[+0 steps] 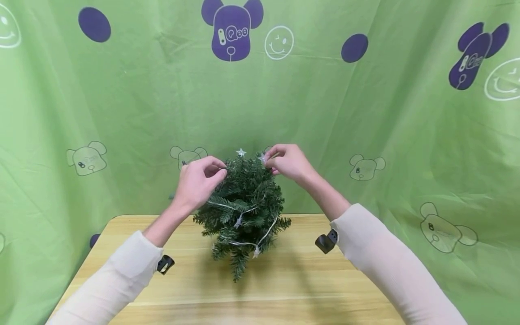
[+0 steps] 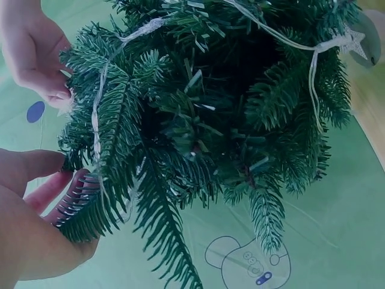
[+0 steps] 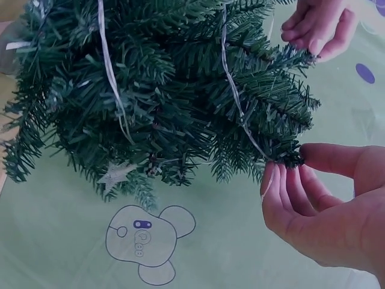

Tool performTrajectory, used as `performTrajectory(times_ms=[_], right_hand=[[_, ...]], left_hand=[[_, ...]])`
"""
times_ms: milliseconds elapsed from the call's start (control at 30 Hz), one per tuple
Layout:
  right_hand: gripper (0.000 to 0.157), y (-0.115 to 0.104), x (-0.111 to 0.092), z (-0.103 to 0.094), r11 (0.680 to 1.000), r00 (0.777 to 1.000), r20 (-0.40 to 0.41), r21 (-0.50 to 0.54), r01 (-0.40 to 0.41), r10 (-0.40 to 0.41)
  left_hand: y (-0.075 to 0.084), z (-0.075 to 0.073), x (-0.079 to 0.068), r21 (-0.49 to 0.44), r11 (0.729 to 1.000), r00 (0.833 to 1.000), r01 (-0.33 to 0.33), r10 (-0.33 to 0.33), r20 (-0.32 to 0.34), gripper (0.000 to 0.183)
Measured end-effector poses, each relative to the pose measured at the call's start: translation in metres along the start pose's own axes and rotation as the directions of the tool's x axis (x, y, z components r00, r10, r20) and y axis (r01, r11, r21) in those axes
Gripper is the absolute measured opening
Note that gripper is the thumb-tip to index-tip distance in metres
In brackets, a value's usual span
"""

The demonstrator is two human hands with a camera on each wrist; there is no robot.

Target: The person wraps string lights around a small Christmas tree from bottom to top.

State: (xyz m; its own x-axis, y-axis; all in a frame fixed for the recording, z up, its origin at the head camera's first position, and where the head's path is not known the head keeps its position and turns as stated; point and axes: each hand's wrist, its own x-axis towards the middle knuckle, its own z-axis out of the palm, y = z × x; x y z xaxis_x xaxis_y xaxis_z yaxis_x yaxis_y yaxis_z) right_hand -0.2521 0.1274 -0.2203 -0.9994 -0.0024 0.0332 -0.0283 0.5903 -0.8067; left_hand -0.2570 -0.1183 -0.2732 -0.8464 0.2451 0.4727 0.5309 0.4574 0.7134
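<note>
A small artificial Christmas tree (image 1: 249,185) stands on the wooden table, wound with a string of star lights (image 1: 256,252) on a clear wire. One star (image 1: 241,152) shows at the top. My left hand (image 1: 197,183) is at the tree's upper left; in the left wrist view its thumb and fingers pinch a branch tip (image 2: 73,159). On the upper right, my right hand (image 1: 289,163) pinches another branch tip (image 3: 292,158), with the light wire (image 3: 237,105) running down to its fingers. A pale star (image 1: 262,158) shows right at those fingertips.
The light wooden table (image 1: 162,289) ends just behind the tree. A green curtain (image 1: 284,108) printed with bears and smiley faces hangs behind and at both sides. Each sleeve cuff has a dark wrist camera (image 1: 326,242) beneath it.
</note>
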Motion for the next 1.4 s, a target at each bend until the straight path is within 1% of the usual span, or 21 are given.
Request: performTrajectory(times_ms=[200, 333, 500, 633, 900, 1200, 1267, 1400], right_hand=[[0.017, -0.005, -0.004, 0.007, 0.989, 0.997, -0.033, -0.13, 0.065, -0.07], [0.014, -0.008, -0.006, 0.013, 0.979, 0.993, -0.063, -0.183, 0.087, -0.1], [0.014, -0.007, -0.006, 0.017, 0.978, 0.992, -0.079, -0.194, 0.081, -0.098], [0.016, -0.006, -0.008, 0.018, 0.981, 0.991, -0.087, -0.176, 0.083, -0.1], [0.011, -0.003, -0.012, 0.018, 0.971, 0.984, -0.065, -0.187, 0.149, -0.164], [0.009, -0.001, -0.014, 0.014, 0.976, 0.99, -0.047, -0.181, 0.121, -0.131], [0.009, -0.001, -0.014, 0.016, 0.973, 0.989, -0.048, -0.191, 0.127, -0.139], [0.008, 0.0, -0.014, 0.019, 0.964, 0.99, -0.022, -0.231, 0.133, -0.142]], left_hand=[[0.001, -0.003, 0.001, 0.023, 1.0, 1.0, -0.002, 0.002, 0.012, 0.019], [0.002, -0.005, 0.002, 0.034, 0.999, 1.0, -0.003, 0.002, 0.011, 0.019], [0.003, -0.006, 0.004, 0.054, 0.999, 1.0, -0.01, 0.009, 0.005, 0.018], [0.003, -0.006, 0.004, 0.062, 0.998, 1.0, -0.015, 0.015, 0.006, 0.018], [0.006, -0.006, 0.005, 0.072, 0.997, 1.0, -0.023, 0.022, 0.002, 0.018], [0.004, -0.004, 0.005, 0.066, 0.998, 1.0, -0.022, 0.022, 0.008, 0.018], [0.004, -0.004, 0.005, 0.067, 0.998, 1.0, -0.022, 0.021, 0.007, 0.017], [0.004, -0.005, 0.005, 0.072, 0.997, 1.0, -0.022, 0.022, 0.004, 0.017]])
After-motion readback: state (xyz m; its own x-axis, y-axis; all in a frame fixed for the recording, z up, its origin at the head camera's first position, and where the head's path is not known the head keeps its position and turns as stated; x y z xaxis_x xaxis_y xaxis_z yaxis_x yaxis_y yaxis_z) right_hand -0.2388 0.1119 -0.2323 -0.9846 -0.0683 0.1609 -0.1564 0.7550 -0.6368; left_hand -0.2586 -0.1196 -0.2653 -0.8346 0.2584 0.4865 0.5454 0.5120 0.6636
